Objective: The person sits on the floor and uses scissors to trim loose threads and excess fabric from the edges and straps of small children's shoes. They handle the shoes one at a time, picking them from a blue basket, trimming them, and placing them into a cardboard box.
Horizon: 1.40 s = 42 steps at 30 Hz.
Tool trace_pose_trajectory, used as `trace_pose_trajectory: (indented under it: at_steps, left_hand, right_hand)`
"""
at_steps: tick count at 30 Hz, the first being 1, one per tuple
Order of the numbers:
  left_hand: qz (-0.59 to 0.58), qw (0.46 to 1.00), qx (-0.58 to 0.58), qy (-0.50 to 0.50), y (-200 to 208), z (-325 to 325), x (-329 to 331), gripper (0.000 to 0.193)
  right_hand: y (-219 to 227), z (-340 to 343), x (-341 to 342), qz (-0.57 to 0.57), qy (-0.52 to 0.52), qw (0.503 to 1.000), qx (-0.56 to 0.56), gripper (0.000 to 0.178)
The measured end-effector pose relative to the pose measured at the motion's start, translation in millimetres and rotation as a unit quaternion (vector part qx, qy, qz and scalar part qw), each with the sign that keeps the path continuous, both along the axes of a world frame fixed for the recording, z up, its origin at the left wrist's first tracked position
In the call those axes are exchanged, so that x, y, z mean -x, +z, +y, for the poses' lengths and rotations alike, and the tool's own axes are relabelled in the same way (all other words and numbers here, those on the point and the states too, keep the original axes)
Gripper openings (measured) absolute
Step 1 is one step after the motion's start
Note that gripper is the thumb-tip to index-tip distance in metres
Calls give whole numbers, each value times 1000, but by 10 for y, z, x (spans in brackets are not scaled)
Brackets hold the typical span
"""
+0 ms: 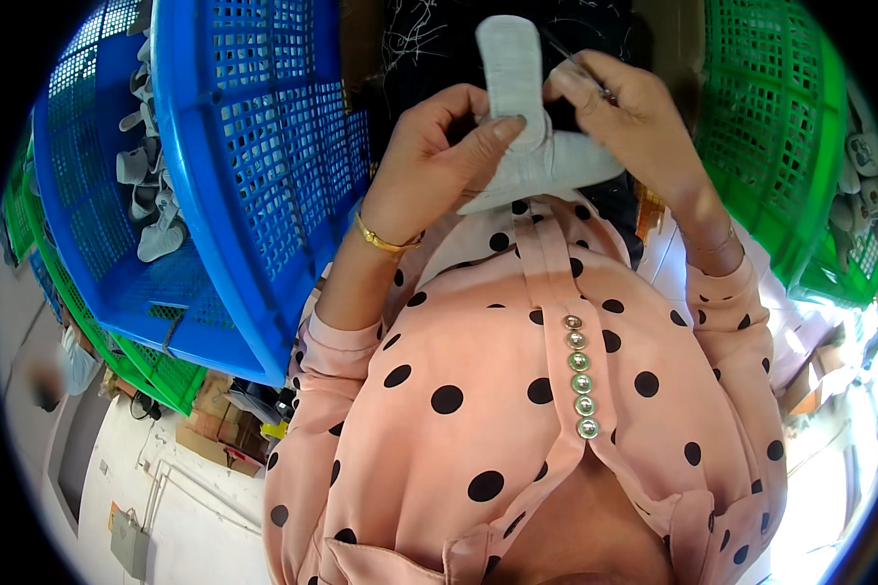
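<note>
A white shoe upper (580, 161) is held in front of my body, its long padded tongue (513, 73) standing up toward the far side. My left hand (446, 151) is closed on it, the thumb pressing at the base of the tongue. To the right, my right hand (639, 122) is closed around a slim dark metal tool (563, 49), which looks like thread snips. The tool's thin tip points up and left, close beside the tongue. The right fingertips are near the tongue's right edge; whether they touch it I cannot tell.
At the left, a large blue crate (263, 146) stands close to my left arm. Behind it, another blue crate (78, 185) holds several white and grey shoe pieces (161, 234). A green crate (776, 127) stands at the right, with more shoe pieces (863, 195) beyond it. Dark cloth with loose threads (419, 44) lies beneath.
</note>
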<state>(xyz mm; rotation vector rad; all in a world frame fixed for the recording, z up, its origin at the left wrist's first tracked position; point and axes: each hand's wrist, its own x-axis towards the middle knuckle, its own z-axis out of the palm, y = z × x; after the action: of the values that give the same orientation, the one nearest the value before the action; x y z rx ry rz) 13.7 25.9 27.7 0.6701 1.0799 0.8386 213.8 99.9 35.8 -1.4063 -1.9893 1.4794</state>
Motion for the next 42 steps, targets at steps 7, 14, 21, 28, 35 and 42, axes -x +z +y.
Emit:
trace_pose_trajectory:
  at_steps: [7, 14, 21, 28, 35, 42]
  left_hand:
    - [23, 996, -41, 77, -24, -3, 67, 22]
    - [80, 982, -137, 105, 4, -45, -117, 20]
    - [258, 908, -298, 140, -125, -129, -135, 15]
    - [381, 780, -494, 57, 7, -168, -181, 27]
    - [278, 918, -264, 103, -28, -298, -163, 20]
    - [129, 965, -162, 161, 15, -316, -183, 21]
  right_hand:
    - [236, -33, -158, -130, -13, 971, -203, 31]
    - [411, -191, -43, -154, 71, 963, -207, 33]
    - [59, 93, -194, -181, -109, 937, -277, 23]
    - [233, 19, -288, 101, -132, 977, 136, 47]
    - [-20, 46, -355, 76, -103, 974, 184, 48]
    - [61, -248, -167, 40, -105, 993, -22, 52]
